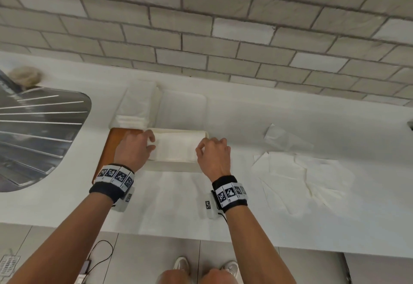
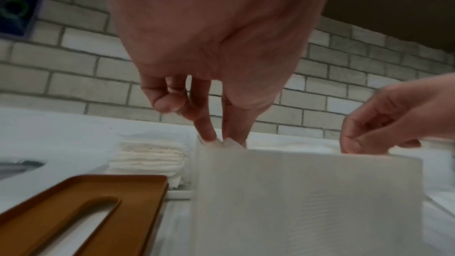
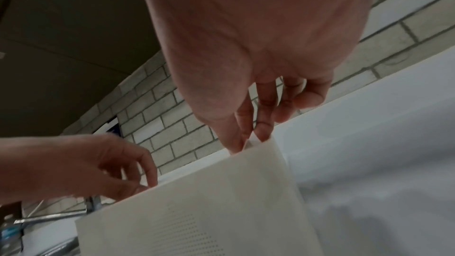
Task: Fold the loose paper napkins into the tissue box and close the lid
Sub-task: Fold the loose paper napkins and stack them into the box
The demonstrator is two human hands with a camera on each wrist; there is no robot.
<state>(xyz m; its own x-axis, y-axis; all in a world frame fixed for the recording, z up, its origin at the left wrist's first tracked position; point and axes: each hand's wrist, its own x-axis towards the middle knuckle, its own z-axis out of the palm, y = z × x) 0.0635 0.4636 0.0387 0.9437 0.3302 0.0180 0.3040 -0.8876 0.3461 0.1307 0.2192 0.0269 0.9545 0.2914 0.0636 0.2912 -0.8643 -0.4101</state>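
Note:
The white tissue box (image 1: 174, 165) stands open on the counter with a folded napkin (image 1: 176, 147) lying in it. My left hand (image 1: 150, 142) pinches the napkin's left end at the box's left corner; the left wrist view shows the fingertips (image 2: 209, 135) holding a white tip of paper. At the right corner my right hand (image 1: 202, 149) pinches the other end between thumb and finger, fingertips (image 3: 263, 133) on the paper edge. The brown slotted lid (image 1: 106, 149) lies flat beside the box, partly under my left wrist.
A stack of folded napkins (image 1: 134, 109) sits behind the box on the left. Several loose napkins (image 1: 301, 172) are spread on the counter to the right, and one sheet (image 1: 169, 196) lies in front of the box. A steel drainboard (image 1: 38, 131) is far left, a tiled wall behind.

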